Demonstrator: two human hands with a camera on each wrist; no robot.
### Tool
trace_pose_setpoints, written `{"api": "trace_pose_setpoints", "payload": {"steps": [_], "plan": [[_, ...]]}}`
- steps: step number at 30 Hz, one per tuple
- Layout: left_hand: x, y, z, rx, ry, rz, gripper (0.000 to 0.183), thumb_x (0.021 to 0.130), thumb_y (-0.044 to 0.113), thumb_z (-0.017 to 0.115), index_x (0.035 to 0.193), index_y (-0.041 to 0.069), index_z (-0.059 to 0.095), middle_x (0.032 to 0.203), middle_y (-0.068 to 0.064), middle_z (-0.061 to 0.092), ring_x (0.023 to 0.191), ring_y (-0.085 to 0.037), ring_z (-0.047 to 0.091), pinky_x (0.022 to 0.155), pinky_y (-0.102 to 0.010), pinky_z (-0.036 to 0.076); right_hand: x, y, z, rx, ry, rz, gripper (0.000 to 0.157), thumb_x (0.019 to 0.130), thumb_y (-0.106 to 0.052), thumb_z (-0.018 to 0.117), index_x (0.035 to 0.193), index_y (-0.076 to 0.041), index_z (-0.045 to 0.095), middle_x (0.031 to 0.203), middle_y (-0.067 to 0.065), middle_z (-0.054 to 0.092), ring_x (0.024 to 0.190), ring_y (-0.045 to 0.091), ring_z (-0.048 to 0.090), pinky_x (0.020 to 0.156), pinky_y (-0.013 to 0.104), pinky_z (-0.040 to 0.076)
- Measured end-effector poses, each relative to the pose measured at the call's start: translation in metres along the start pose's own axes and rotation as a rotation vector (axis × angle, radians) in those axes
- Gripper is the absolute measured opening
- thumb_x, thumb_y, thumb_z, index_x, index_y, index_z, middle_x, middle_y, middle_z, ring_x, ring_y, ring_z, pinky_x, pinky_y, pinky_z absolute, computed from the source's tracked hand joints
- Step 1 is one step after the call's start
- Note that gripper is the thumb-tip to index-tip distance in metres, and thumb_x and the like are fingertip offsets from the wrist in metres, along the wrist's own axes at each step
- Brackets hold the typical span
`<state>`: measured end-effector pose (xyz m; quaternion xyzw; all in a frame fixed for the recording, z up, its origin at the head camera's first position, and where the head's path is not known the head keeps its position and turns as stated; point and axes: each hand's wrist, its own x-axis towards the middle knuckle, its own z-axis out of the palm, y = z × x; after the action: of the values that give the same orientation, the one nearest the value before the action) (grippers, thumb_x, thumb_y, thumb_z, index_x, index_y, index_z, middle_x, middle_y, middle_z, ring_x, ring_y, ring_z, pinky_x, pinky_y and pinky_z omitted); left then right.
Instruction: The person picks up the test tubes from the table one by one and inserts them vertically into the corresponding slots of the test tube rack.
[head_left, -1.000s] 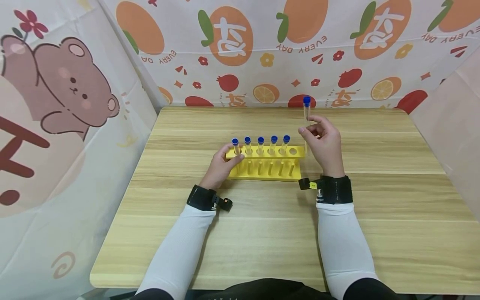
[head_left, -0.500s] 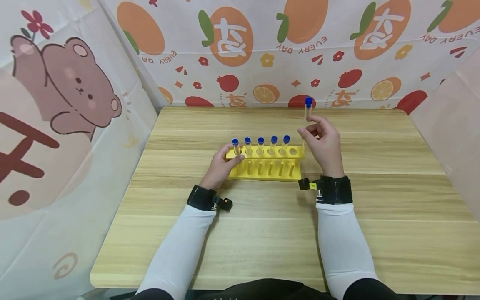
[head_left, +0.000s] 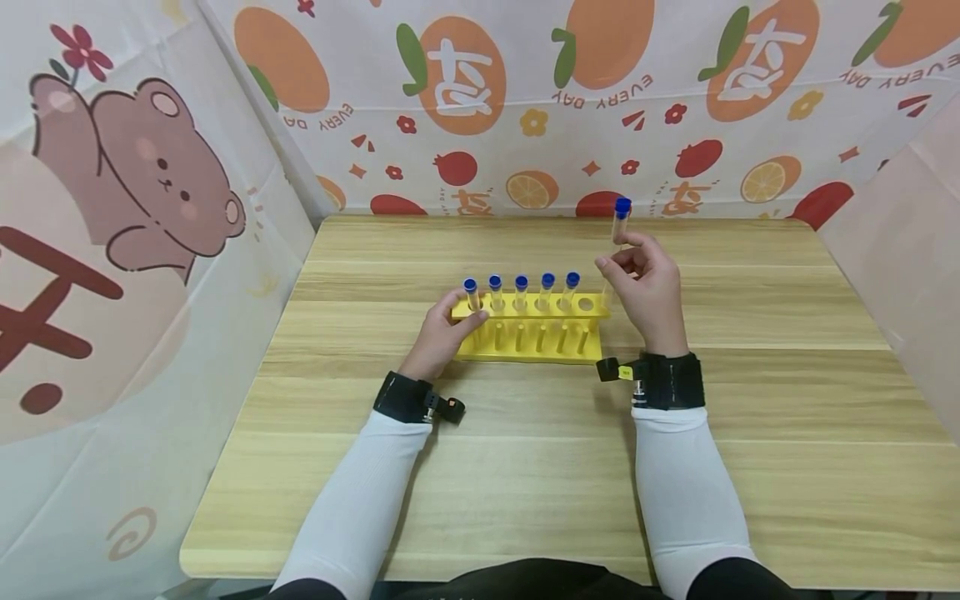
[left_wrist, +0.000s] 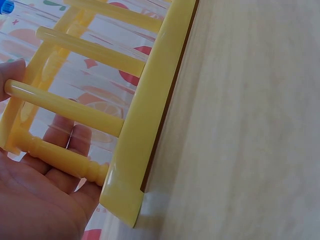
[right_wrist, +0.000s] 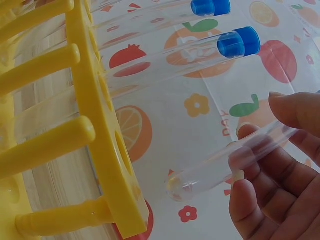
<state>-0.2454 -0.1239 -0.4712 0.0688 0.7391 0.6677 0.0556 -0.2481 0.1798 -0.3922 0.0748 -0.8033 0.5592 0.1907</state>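
A yellow test tube rack [head_left: 525, 354] stands on the table, with several clear, blue-capped test tubes [head_left: 521, 283] upright in its holes. Its rightmost hole is vacant. My left hand [head_left: 441, 335] grips the rack's left end, thumb at the front of the top bar and fingers around the end post [left_wrist: 65, 157]. In my right hand [head_left: 651, 287], beside the rack's right end, a clear test tube [right_wrist: 215, 170] is pinched between thumb and fingers. Its blue cap [head_left: 622, 207] points up; its rounded bottom is in the open air near the rack's top bar in the right wrist view.
The wooden table [head_left: 525, 492] extends around the rack on all sides. A printed fruit cloth [head_left: 585, 100] hangs behind its far edge, and a bear-patterned cloth [head_left: 150, 183] hangs on the left.
The test tube in my right hand has tilted slightly, its cap shifting a little right and down. My left hand and the rack stay in place.
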Motion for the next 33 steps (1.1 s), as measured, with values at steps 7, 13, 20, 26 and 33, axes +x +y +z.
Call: {"api": "trace_pose_setpoints", "payload": {"steps": [7,13,20,26,33], "plan": [[-0.0012,0.002,-0.0002,-0.004,-0.005,-0.016,0.041,0.094,0.026,0.068,0.131,0.013,0.056,0.152,-0.008,0.04,0.119,-0.024,0.052,0.092,-0.026,0.05,0.0,-0.001,0.0012,0.009,-0.006,0.002,0.037,0.091,-0.032,0.071,0.121,-0.012,0.06,0.09,0.005,0.066,0.081,0.019,0.058,0.069,0.023,0.048],[-0.0011,0.0021,-0.0003,-0.003,-0.008,-0.016,0.042,0.094,0.026,0.067,0.132,0.012,0.056,0.152,-0.009,0.04,0.117,-0.024,0.053,0.092,-0.025,0.05,-0.0005,-0.002,0.0028,0.006,-0.014,0.011,0.037,0.091,-0.033,0.071,0.118,-0.012,0.058,0.09,0.005,0.065,0.082,0.019,0.058,0.069,0.022,0.049],[-0.0007,0.0007,0.0002,0.0,-0.004,-0.006,0.042,0.094,0.026,0.068,0.132,0.014,0.056,0.152,-0.009,0.04,0.115,-0.022,0.054,0.091,-0.026,0.05,-0.0013,-0.0016,0.0041,-0.008,-0.019,0.017,0.036,0.091,-0.032,0.071,0.116,-0.01,0.056,0.092,0.005,0.063,0.082,0.018,0.057,0.069,0.021,0.049],[0.0006,-0.0015,0.0,0.0,-0.002,-0.003,0.041,0.093,0.028,0.069,0.13,0.015,0.057,0.151,-0.009,0.041,0.116,-0.023,0.054,0.091,-0.027,0.05,-0.0016,-0.0017,0.0056,-0.012,-0.032,0.015,0.036,0.091,-0.034,0.071,0.113,-0.01,0.055,0.091,0.005,0.062,0.082,0.018,0.057,0.069,0.021,0.049],[0.0005,-0.0007,0.0005,0.006,0.0,0.005,0.04,0.093,0.027,0.069,0.13,0.015,0.057,0.151,-0.01,0.041,0.119,-0.023,0.053,0.093,-0.028,0.05,-0.0011,-0.0003,0.0074,-0.005,-0.061,0.018,0.033,0.092,-0.031,0.07,0.112,-0.01,0.054,0.092,0.005,0.062,0.083,0.019,0.057,0.07,0.021,0.05]]}}
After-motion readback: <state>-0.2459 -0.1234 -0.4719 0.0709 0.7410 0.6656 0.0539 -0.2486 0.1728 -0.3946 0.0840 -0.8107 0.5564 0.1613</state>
